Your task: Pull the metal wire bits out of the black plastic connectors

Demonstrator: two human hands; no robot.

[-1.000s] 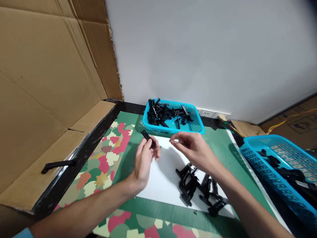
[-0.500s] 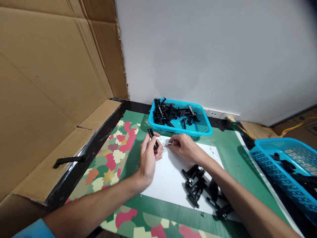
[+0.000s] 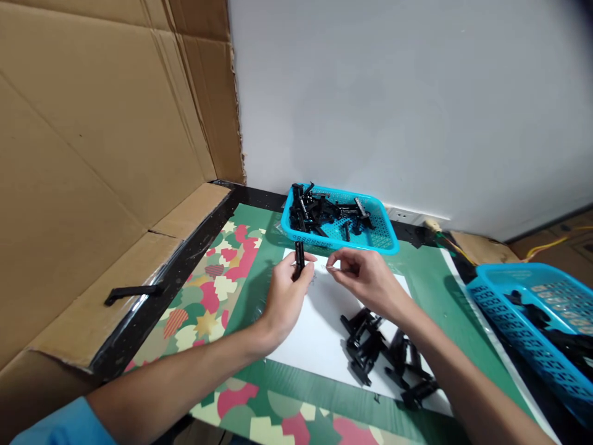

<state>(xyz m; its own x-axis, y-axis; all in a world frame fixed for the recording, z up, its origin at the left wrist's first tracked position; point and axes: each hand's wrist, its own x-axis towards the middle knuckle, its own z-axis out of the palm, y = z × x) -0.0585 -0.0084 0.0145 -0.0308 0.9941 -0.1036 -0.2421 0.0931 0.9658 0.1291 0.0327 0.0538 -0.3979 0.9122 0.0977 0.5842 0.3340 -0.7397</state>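
Note:
My left hand (image 3: 288, 293) is closed around a narrow black plastic part (image 3: 299, 258), which points up and away from me. Just to the right, my right hand (image 3: 359, 275) pinches a thin, small piece that is too tiny to identify. A short gap separates the two hands over a white sheet (image 3: 312, 340). Small clear bits show faintly on the sheet between the hands. Several black plastic parts (image 3: 364, 349) are heaped on the sheet's right side, near my right forearm.
A blue basket (image 3: 340, 241) of black parts stands against the wall. Another blue basket (image 3: 500, 312) with black parts is at the right. Cardboard (image 3: 92, 142) rises on the left, with a black bar (image 3: 134, 292) near its foot. Wall sockets (image 3: 403, 215) sit behind the table.
The black part in my left hand has turned more upright. My right hand has lifted back from the small clear bits and moved slightly right, still pinching.

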